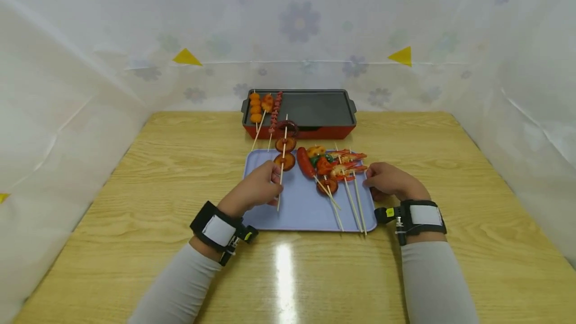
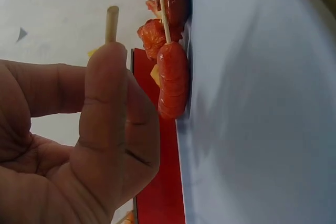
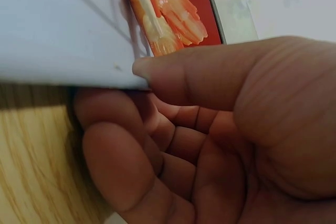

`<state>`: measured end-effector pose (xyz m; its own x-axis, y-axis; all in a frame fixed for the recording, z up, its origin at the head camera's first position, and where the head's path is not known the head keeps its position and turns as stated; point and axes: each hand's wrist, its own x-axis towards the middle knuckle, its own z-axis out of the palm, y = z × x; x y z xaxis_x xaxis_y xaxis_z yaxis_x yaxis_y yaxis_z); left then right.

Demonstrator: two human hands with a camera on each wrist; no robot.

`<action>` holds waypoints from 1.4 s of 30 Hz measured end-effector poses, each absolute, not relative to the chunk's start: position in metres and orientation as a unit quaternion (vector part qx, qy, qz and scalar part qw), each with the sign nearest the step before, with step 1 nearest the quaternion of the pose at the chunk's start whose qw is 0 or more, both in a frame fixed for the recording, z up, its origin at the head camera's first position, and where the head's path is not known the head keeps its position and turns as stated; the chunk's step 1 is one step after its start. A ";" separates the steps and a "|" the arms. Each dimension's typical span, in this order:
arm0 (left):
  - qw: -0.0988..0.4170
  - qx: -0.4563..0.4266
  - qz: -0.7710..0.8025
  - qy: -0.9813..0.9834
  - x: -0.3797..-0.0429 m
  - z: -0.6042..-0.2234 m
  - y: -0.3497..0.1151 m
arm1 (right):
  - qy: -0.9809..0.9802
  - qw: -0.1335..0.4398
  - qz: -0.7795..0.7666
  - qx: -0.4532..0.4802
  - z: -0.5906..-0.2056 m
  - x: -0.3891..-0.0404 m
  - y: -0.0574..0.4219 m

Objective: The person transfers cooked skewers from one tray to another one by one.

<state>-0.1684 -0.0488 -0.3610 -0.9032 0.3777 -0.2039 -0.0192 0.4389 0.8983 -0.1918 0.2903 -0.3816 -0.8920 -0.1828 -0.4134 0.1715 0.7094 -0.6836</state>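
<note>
My left hand (image 1: 258,184) pinches the stick of a skewer threaded with round brown mushroom-like slices (image 1: 285,162), held over the left part of a lavender tray (image 1: 297,214). In the left wrist view the stick's end (image 2: 112,22) pokes out past the fingertips. At the tray's right edge, my right hand (image 1: 391,181) grips the rim, thumb on top and fingers curled beneath, as the right wrist view shows. On the tray lie a red sausage skewer (image 1: 305,162), shrimp skewers (image 1: 345,170) and a mixed skewer with an orange-red chunk (image 1: 324,166).
Behind the tray stands a red grill with a dark plate (image 1: 315,106). On its left side rest a skewer of orange balls (image 1: 255,108), one with a browned piece (image 1: 267,103) and a thin red one (image 1: 276,110). A patterned white curtain (image 1: 297,54) closes off the back.
</note>
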 end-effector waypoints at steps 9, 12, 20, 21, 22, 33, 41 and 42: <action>0.212 0.080 0.522 0.822 -0.161 -0.363 -0.052 | 0.895 0.236 -0.380 -0.003 -0.382 -0.193 0.290; 0.216 0.082 0.518 0.824 -0.158 -0.363 -0.052 | 0.895 0.234 -0.380 -0.005 -0.382 -0.193 0.291; 0.231 0.096 0.473 0.845 -0.154 -0.372 -0.051 | 0.889 0.239 -0.391 -0.010 -0.383 -0.193 0.291; 0.231 0.096 0.470 0.847 -0.153 -0.373 -0.051 | 0.888 0.240 -0.391 -0.010 -0.383 -0.193 0.290; 0.231 0.097 0.469 0.847 -0.153 -0.373 -0.051 | 0.888 0.241 -0.391 -0.010 -0.382 -0.193 0.290; 0.272 0.095 0.509 0.811 -0.153 -0.372 -0.053 | 0.883 0.251 -0.395 -0.011 -0.377 -0.193 0.290; 0.268 0.109 0.453 0.843 -0.156 -0.376 -0.051 | 0.881 0.253 -0.399 -0.012 -0.381 -0.195 0.292; 0.268 0.110 0.447 0.846 -0.156 -0.376 -0.051 | 0.881 0.253 -0.400 -0.012 -0.381 -0.195 0.292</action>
<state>-0.1561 -0.0509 -0.3758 -0.8324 0.4262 -0.3542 -0.0521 0.5762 0.8157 -0.1948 0.2923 -0.3812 -0.8713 -0.2238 -0.4367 0.1813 0.6801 -0.7103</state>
